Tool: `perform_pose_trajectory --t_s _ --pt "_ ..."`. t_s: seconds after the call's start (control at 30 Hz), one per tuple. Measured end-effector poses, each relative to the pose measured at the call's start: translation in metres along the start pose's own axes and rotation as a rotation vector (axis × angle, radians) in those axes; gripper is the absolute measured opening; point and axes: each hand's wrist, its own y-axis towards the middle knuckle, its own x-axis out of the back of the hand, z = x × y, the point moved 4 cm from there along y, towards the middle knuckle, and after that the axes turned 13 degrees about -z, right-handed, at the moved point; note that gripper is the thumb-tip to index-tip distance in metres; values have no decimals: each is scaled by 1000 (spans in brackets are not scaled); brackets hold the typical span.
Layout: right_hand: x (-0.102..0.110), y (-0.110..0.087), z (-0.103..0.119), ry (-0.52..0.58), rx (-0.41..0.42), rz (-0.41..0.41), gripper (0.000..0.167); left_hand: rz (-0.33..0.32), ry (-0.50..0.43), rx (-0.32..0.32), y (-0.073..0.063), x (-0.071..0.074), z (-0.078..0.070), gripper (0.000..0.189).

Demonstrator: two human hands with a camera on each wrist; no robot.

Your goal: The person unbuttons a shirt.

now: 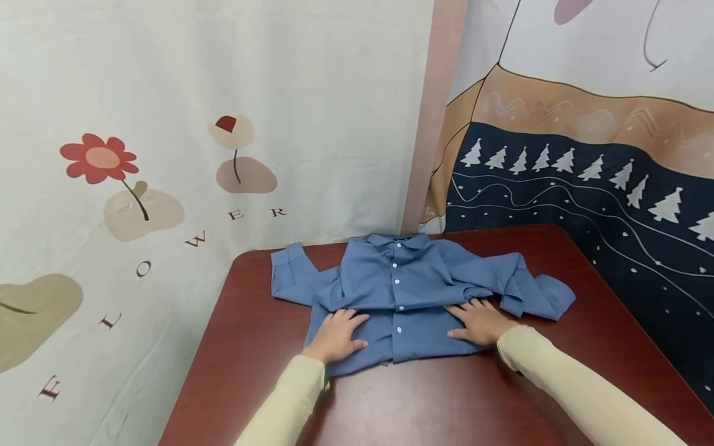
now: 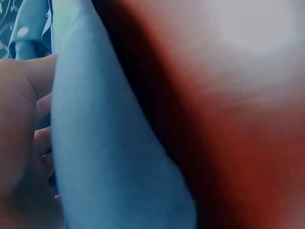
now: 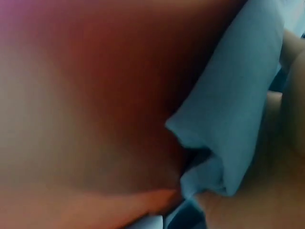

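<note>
A blue button-up shirt (image 1: 368, 279) lies front up on the table, its collar toward the wall and its sleeves out to both sides. A crosswise fold runs over its lower front, just beyond the fingertips. My left hand (image 1: 334, 334) rests on the lower left part of the shirt, fingers spread and thumb pointing inward. On the lower right part lies my right hand (image 1: 481, 322), fingers extended toward the fold. Both wrist views show the shirt's hem close up, with part of the left hand (image 2: 19, 124) and part of the right hand (image 3: 293, 105) beside it.
The red-brown table (image 1: 446, 402) ends at a pale curtain (image 1: 312, 124) printed with flowers and letters. To the right hangs a dark cloth (image 1: 558, 192) with white trees. The shirt's right-side sleeve (image 1: 535, 291) is bunched near the table's right side.
</note>
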Motion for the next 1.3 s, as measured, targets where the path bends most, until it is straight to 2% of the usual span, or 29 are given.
perform_pose_trajectory --t_s 0.13,0.27,0.37,0.47,0.53,0.57,0.63,0.67,0.73,0.83,0.93,1.0,1.03,1.13,1.23,1.3 --pt "-1 30 -18 44 -98 56 76 13 -21 61 22 0 9 58" --pt "2 45 -22 65 -145 30 75 6 -47 115 33 1 12 54" --pt "8 40 -18 98 -153 -76 64 -60 -97 148 27 4 13 44" --pt "20 23 -19 149 -183 -248 42 -209 -126 212 13 13 21 24" --pt "29 7 -24 180 -234 -347 29 -308 -121 318 2 22 34 14" --pt "34 -2 -28 187 -269 -381 26 -340 -115 393 -5 26 41 13" --pt "40 -17 -37 202 -351 -404 28 -360 -126 561 -17 35 57 17" --pt "41 -23 -42 215 -393 -396 31 -347 -142 644 -22 38 65 21" --pt "41 -33 -51 255 -468 -352 40 -288 -205 763 -30 41 77 29" --pt "34 -37 -58 341 -521 -280 37 -172 -401 855 -33 38 85 32" --pt "29 -35 -57 413 -502 -238 33 -75 -625 869 -32 30 82 25" --pt "28 -35 -55 433 -471 -224 43 -37 -722 862 -33 27 79 37" --pt "29 -35 -54 437 -452 -215 46 -21 -741 850 -35 27 77 43" --pt "29 -40 -52 430 -402 -166 49 40 -706 792 -43 27 77 51" --pt "28 -50 -48 417 -357 -74 49 124 -664 660 -55 31 74 52" --pt "30 -57 -43 375 -340 -31 49 186 -618 600 -60 34 69 52"
